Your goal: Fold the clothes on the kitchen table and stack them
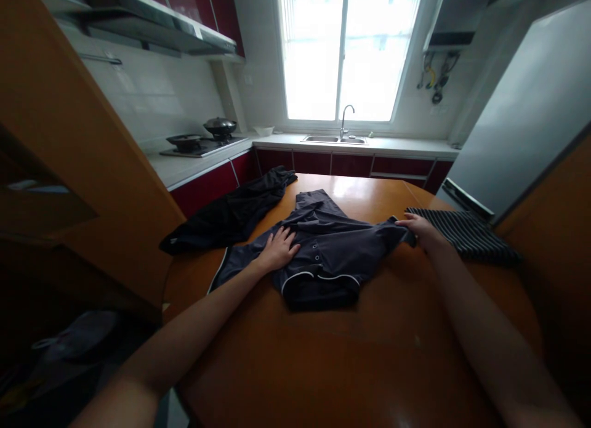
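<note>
A dark grey polo shirt (341,246) with white piping on its collar lies spread on the wooden table, its collar toward me and its buttons facing up. My left hand (279,249) rests flat on the shirt, left of the buttons, with its fingers spread. At the end of the right sleeve, my right hand (418,228) pinches the sleeve's edge between thumb and fingers. That sleeve is stretched out to the side. The shirt's far end is bunched and wrinkled.
A black garment (231,212) lies at the table's left edge. Striped dark cloth (464,234) sits at the right. Beyond the round table (360,354) are a counter with a sink (335,140), a stove (207,146) with two pans, and a fridge (521,108).
</note>
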Action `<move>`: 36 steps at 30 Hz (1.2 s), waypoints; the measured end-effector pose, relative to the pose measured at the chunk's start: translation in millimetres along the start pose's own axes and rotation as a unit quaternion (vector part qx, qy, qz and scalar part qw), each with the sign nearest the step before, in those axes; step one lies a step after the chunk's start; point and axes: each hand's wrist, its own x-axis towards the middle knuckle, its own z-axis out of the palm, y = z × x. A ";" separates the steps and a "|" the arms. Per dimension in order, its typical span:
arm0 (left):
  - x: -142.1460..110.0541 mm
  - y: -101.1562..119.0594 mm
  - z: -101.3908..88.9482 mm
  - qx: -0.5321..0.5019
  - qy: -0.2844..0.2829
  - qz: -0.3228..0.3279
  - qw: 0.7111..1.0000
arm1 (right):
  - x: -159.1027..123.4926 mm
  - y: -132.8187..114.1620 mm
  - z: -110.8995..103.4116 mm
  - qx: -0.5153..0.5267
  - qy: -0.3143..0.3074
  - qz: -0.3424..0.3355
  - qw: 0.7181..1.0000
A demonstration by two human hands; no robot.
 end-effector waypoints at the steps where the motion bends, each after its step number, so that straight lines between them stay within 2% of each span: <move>1: -0.3 1.3 -0.8 0.004 0.007 0.000 1.000 | 1.0 3.2 -2.9 -0.077 0.059 -0.034 0.995; 2: -0.8 3.5 -2.2 0.010 0.019 0.004 1.000 | 1.3 6.2 -4.6 -0.159 0.104 -0.071 0.979; 4: -3.5 11.3 -8.1 0.014 0.064 0.028 0.997 | 0.0 9.2 -4.1 -0.293 0.139 -0.145 0.935; 6: -10.0 24.3 -18.1 -0.017 0.113 0.093 0.989 | -4.3 6.1 2.1 -0.356 0.126 -0.216 0.900; 8: -21.0 41.5 -31.2 -0.081 0.117 0.192 0.971 | -12.6 -1.6 13.1 -0.364 0.074 -0.275 0.887; 9: -27.9 50.7 -38.1 -0.115 0.093 0.243 0.959 | -18.7 -5.7 19.6 -0.356 0.029 -0.297 0.886; 11: -42.4 67.6 -50.6 -0.157 0.007 0.328 0.932 | -35.1 -10.8 31.9 -0.332 -0.079 -0.332 0.880; 13: -54.5 79.7 -58.9 -0.157 -0.073 0.377 0.910 | -56.3 -9.2 39.7 -0.303 -0.157 -0.373 0.863; 14: -58.6 83.3 -60.8 -0.148 -0.095 0.389 0.904 | -67.9 -5.8 40.9 -0.292 -0.179 -0.399 0.851; 16: -62.5 86.2 -60.2 -0.124 -0.106 0.399 0.902 | -90.0 5.1 37.3 -0.277 -0.199 -0.447 0.827; 19: -59.9 84.6 -49.8 -0.105 -0.084 0.394 0.909 | -112.3 23.8 22.4 -0.288 -0.223 -0.480 0.798; 22: -53.7 83.0 -35.4 -0.118 -0.059 0.380 0.916 | -116.5 35.2 11.5 -0.327 -0.221 -0.482 0.782; 24: -50.0 83.4 -28.4 -0.146 -0.053 0.367 0.917 | -112.4 36.6 12.5 -0.351 -0.208 -0.478 0.777; 27: -47.1 85.2 -26.2 -0.214 -0.056 0.342 0.913 | -104.5 31.7 20.1 -0.346 -0.196 -0.473 0.786; 30: -48.2 86.4 -33.3 -0.302 -0.057 0.301 0.903 | -101.0 25.6 19.9 -0.287 -0.184 -0.449 0.826; 32: -50.0 85.1 -40.7 -0.358 -0.093 0.288 0.883 | -102.0 24.1 13.1 -0.262 -0.187 -0.420 0.848; 34: -50.2 80.6 -48.0 -0.403 -0.149 0.281 0.858 | -104.5 24.5 4.9 -0.273 -0.209 -0.396 0.851; 36: -47.0 72.1 -53.2 -0.412 -0.149 0.255 0.862 | -107.8 24.8 -0.3 -0.291 -0.220 -0.395 0.843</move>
